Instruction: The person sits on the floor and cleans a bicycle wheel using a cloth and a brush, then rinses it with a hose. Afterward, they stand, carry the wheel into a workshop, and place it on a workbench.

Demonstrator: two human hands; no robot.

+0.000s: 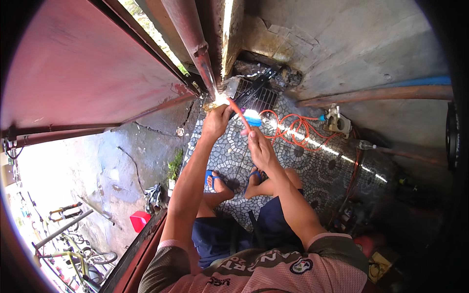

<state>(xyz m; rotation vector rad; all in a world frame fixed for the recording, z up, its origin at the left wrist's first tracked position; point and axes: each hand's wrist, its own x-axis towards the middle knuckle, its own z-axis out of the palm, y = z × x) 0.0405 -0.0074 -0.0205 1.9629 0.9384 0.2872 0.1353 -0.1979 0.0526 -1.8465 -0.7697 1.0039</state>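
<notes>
Both my hands are raised in front of me over the patterned tile floor, on a slim orange-red strip or tube (239, 114). My right hand (261, 146) is closed round its lower end. At its upper end my left hand (216, 121) has its fingers pinched together, partly washed out by strong glare. Right above the left hand is the lower end of a rusty red pipe (195, 46). Past the strip, a round blue item (252, 117) shows in bright light; its kind is unclear. The strip's exact kind cannot be made out.
A thin orange hose (298, 129) lies coiled beside a pale metal device (338, 121). Beyond my hands are a floor grate (264, 99) and a long black object (260, 82). A red metal panel (88, 63) stands left. Bicycles (73, 255) and a red container (140, 221) are lower left.
</notes>
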